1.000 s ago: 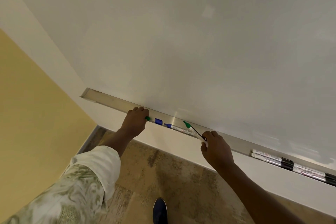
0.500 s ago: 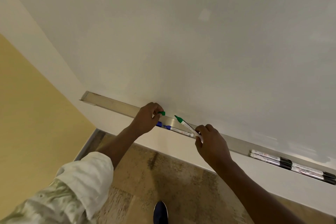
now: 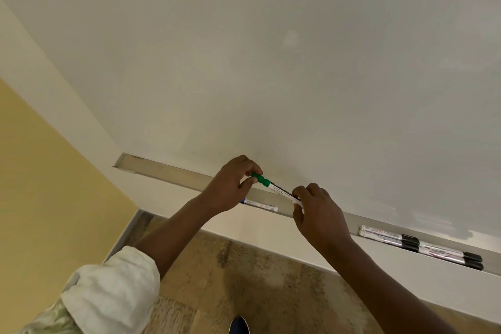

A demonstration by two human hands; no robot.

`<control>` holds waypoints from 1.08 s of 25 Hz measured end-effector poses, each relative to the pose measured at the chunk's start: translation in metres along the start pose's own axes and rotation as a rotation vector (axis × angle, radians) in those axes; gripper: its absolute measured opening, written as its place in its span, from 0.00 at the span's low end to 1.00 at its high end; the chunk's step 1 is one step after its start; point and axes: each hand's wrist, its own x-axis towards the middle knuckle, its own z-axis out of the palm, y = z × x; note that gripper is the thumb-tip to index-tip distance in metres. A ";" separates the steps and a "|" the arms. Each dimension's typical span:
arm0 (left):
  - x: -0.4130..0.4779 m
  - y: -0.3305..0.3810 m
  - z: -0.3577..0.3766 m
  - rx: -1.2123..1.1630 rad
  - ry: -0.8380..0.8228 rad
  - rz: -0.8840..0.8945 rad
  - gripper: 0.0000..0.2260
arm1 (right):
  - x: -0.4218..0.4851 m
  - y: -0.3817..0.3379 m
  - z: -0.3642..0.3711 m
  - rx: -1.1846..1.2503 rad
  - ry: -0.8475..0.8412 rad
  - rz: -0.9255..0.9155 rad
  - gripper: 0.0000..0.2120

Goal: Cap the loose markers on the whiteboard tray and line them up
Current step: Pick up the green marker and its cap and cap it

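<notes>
The tray [image 3: 173,171] is my landmark: a long metal ledge under the whiteboard [image 3: 271,62], running down to the right. Its left end holds nothing I can see. Just above the tray's middle, my left hand [image 3: 230,187] pinches the green cap [image 3: 259,179] between thumb and fingertips, and the cap sits on the tip of the green marker [image 3: 279,190]; I cannot tell whether it is fully seated. Below that hand, lying in the tray, is a blue marker [image 3: 261,206], its blue end tucked partly behind my wrist. The green marker slants down to the right above the tray, and my right hand [image 3: 317,214] is closed around its white tail end. Farther right, well apart from my hands, four black markers [image 3: 423,248] lie capped in the tray, in two pairs set end to end.
</notes>
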 end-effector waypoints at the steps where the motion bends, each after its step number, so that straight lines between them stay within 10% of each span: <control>1: 0.001 0.006 -0.001 -0.013 -0.008 -0.003 0.08 | -0.003 0.001 -0.004 0.001 -0.003 -0.010 0.10; 8: -0.013 0.092 0.014 -0.936 0.185 -0.386 0.08 | -0.031 -0.008 -0.043 0.257 -0.022 -0.060 0.03; 13: -0.022 0.134 0.037 -1.415 0.258 -0.455 0.20 | -0.047 -0.016 -0.062 0.410 0.039 -0.029 0.15; 17: -0.032 0.158 0.048 -1.711 -0.012 -0.524 0.37 | -0.060 -0.022 -0.073 0.370 0.078 -0.045 0.17; 20: -0.033 0.171 0.053 -1.850 -0.170 -0.518 0.47 | -0.062 -0.025 -0.074 0.337 0.074 -0.012 0.20; 27: -0.029 0.186 0.060 -1.793 0.099 -0.714 0.37 | -0.060 -0.029 -0.077 0.135 -0.017 0.005 0.32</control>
